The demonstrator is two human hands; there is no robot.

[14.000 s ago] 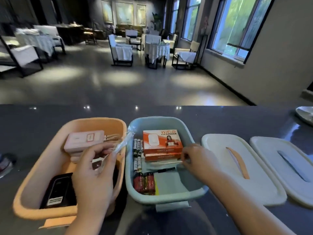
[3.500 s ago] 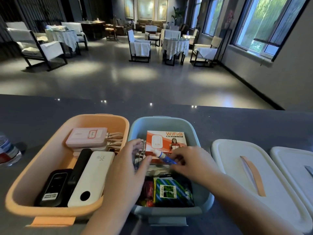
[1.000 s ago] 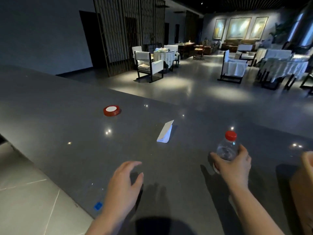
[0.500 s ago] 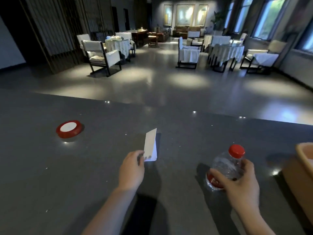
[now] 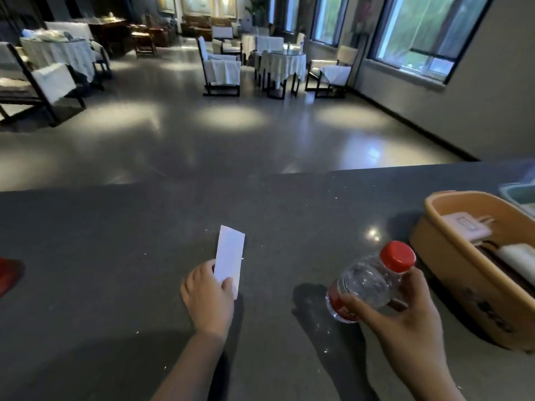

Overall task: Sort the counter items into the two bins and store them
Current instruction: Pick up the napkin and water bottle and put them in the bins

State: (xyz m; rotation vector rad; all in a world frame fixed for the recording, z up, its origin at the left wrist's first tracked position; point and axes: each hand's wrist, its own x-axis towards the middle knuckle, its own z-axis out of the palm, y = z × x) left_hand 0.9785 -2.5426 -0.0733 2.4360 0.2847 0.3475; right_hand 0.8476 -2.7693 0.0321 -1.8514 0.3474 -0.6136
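My left hand pinches a white slip of paper at its near end, lifted over the dark counter. My right hand grips a small clear water bottle with a red cap and red label, tilted and raised off the counter. The orange bin stands at the right with a pink charger and a white power bank inside. A corner of the blue bin shows behind it at the frame's edge.
A red tape roll lies at the far left edge of the counter. Beyond the counter's far edge lies a dining hall with covered chairs and tables, and windows on the right.
My view has swung right, bringing the orange bin into sight. My left hand has picked the white slip off the counter. My right hand has lifted and tilted the bottle.
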